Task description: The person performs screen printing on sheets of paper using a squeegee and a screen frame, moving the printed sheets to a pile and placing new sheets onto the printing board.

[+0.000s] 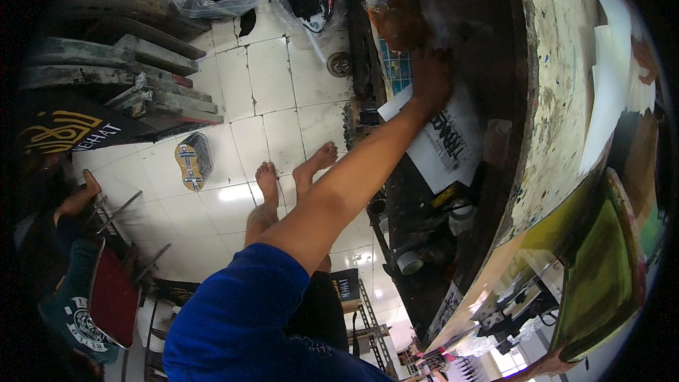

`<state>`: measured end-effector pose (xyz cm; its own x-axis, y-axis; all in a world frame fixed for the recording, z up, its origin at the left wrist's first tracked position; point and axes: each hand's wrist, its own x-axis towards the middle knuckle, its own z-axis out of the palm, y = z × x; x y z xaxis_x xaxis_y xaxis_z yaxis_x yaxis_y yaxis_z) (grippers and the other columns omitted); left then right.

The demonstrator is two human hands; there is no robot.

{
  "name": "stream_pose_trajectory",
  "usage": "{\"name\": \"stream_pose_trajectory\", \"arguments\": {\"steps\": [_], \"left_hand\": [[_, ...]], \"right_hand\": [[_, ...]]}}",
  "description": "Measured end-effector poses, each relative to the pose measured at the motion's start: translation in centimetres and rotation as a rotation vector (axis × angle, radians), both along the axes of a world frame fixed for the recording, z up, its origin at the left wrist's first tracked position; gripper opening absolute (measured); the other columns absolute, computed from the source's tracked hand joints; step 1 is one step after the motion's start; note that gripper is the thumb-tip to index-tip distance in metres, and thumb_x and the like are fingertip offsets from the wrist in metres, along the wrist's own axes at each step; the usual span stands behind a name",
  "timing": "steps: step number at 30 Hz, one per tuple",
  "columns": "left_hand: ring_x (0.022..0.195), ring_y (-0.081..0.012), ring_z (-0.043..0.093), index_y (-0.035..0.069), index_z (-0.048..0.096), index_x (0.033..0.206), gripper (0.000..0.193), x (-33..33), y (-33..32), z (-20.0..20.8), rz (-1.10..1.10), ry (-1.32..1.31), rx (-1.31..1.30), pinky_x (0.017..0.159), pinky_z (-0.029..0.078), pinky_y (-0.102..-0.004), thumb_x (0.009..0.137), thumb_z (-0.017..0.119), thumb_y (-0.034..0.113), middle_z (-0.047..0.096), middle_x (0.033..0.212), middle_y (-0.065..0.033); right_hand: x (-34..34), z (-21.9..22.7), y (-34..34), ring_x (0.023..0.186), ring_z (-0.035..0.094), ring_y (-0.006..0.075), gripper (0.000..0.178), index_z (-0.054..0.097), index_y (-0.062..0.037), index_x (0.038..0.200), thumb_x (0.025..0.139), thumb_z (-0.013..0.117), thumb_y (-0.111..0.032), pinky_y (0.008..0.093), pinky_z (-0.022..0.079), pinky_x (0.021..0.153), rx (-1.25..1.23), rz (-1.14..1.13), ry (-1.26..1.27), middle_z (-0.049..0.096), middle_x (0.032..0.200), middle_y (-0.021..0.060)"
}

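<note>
My left hand, its blue-sleeved arm stretched across the view, reaches onto a dark shelf under the table. It looks closed on a clear plastic bag with orange-brown contents, blurred by motion. Beneath the hand and forearm lie a white sheet with black print and a blue gridded sheet. At the far right rim, what appears to be my right hand grips white paper sheets above the tabletop; its arm is hidden.
The paint-stained tabletop overhangs the shelf, where jars stand nearer. Plastic bags and a small stool-like block sit on the tiled floor. Stacked frames fill the left side; another person in green sits at lower left.
</note>
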<state>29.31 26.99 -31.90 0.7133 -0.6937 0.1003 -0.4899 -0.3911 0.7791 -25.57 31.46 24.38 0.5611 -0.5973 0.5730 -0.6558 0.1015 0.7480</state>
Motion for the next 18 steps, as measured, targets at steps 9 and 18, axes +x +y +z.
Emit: {"name": "stream_pose_trajectory", "arguments": {"steps": [9, 18], "left_hand": [[0.116, -0.0313, 0.054, 0.001, 0.072, 0.096, 0.028, -4.3, 11.8, 2.8, 0.095, -0.029, 0.014, 0.090, 0.043, -0.0452, 0.070, 0.073, 0.008, 0.060, 0.127, -0.0159], [0.113, -0.0333, 0.052, 0.001, 0.069, 0.102, 0.033, -4.4, 11.9, 1.3, 0.101, -0.074, 0.267, 0.086, 0.043, -0.0432, 0.069, 0.071, 0.003, 0.056, 0.128, -0.0148]], "right_hand": [[-1.6, -0.1, -0.8, 0.125, 0.053, 0.0446, 0.103, 0.037, 0.0068, 0.147, 0.083, 0.068, -0.067, 0.0530, 0.046, 0.103, -0.012, 0.039, -0.082, 0.049, 0.142, 0.0297], [-0.5, -1.4, -0.4, 0.130, 0.049, 0.0426, 0.101, 0.045, -0.0002, 0.147, 0.079, 0.070, -0.070, 0.0515, 0.040, 0.109, -0.026, 0.034, -0.308, 0.051, 0.143, 0.0262]]}}
